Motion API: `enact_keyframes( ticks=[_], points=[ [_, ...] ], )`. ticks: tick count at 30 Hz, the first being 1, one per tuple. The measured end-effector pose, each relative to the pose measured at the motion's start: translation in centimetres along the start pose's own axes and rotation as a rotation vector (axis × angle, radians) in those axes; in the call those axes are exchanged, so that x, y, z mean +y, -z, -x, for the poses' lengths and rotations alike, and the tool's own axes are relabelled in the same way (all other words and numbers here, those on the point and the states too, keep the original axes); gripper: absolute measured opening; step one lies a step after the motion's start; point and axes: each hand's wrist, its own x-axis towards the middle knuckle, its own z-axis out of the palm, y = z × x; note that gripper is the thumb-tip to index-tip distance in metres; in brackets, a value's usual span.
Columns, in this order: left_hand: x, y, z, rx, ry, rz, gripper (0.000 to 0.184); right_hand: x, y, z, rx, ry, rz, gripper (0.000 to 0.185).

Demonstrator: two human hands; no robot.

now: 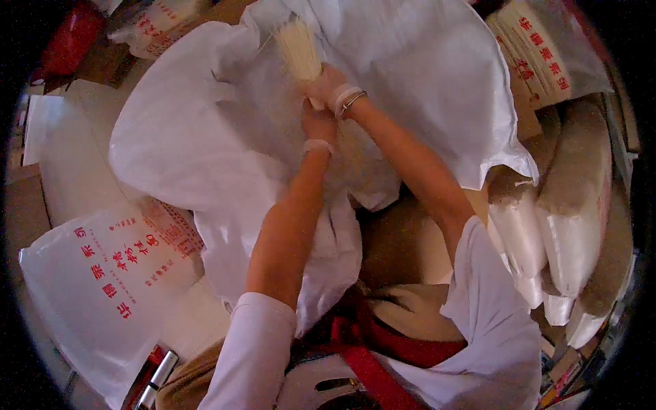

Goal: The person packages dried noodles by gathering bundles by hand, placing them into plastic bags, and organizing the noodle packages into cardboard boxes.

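Note:
A bundle of pale dry noodles (297,49), fanned out at its far end, is gripped in my right hand (326,85). My left hand (319,121) is closed just below the right one, round the near end of the same bundle; the fingers hide most of that end. Thin whitish glove cuffs show at both wrists, and a bracelet circles the right wrist. Under both hands spreads a large white woven sack (178,130), its crumpled sides reaching toward my lap. Dimness inside its folds hides what lies deeper.
At the lower left lies a clear plastic bag with red print (102,287). Another printed bag holding noodles (533,55) is at the upper right. Several long filled plastic packs (574,205) lie along the right. A silver-and-black cylinder (158,376) sits near my left side.

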Motion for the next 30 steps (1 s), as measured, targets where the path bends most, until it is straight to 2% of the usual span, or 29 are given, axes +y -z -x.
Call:
enact_keyframes(
  ticks=[1, 2, 4, 8, 10, 14, 16, 17, 19, 23, 26, 27, 29, 30],
  points=[
    [-0.5, -0.3, 0.1, 0.134, -0.115, -0.030, 0.041, 0.2, 0.0, -0.1, 0.174, 0.140, 0.097, 0.056],
    [0.8, 0.0, 0.3, 0.135, -0.110, -0.027, 0.041, 0.1, 0.3, 0.4, 0.171, 0.137, 0.100, 0.056],
    [5.3, 1.6, 0.2, -0.062, -0.123, -0.122, 0.040, -0.8, 0.7, 1.2, 0.295, 0.367, -0.051, 0.058],
    [7.2, 2.3, -0.4, -0.065, -0.254, -0.128, 0.039, -1.8, 1.4, 3.6, 0.365, 0.488, -0.253, 0.044],
    [7.9, 3.1, -1.0, -0.268, -0.206, -0.293, 0.043, -2.1, 1.8, 4.9, 0.344, 0.585, -0.194, 0.062],
    [-2.5, 2.7, -4.1, -0.330, -0.300, -0.405, 0.046, 3.9, -1.2, 3.1, 0.269, 0.577, -0.068, 0.062],
    [-4.5, 2.5, -4.1, -0.300, -0.209, -0.494, 0.047, 5.5, -2.5, 2.6, 0.264, 0.525, -0.085, 0.046],
    [-5.0, 2.4, -3.8, -0.274, -0.163, -0.529, 0.047, 5.0, -2.4, 2.8, 0.262, 0.553, -0.078, 0.046],
    [-5.0, 2.4, -3.4, -0.220, -0.065, -0.601, 0.048, 4.0, -2.4, 3.2, 0.237, 0.521, -0.361, 0.043],
    [-1.8, 2.5, -1.8, -0.294, -0.080, -0.777, 0.047, 2.4, -1.4, 4.2, 0.247, 0.515, -0.157, 0.056],
    [3.6, 3.1, -0.2, -0.230, -0.102, -0.570, 0.041, 2.6, -1.7, 3.8, 0.293, 0.500, -0.135, 0.047],
    [4.5, 3.2, 0.1, -0.215, -0.107, -0.503, 0.039, 1.8, -1.5, 4.2, 0.374, 0.503, -0.198, 0.044],
    [4.9, 3.2, 0.4, -0.209, -0.104, -0.439, 0.037, 1.4, -1.4, 4.9, 0.458, 0.494, -0.261, 0.041],
    [4.1, 3.2, 0.1, -0.205, -0.187, -0.315, 0.035, 1.5, -1.4, 4.8, 0.438, 0.502, -0.199, 0.040]
  ],
)
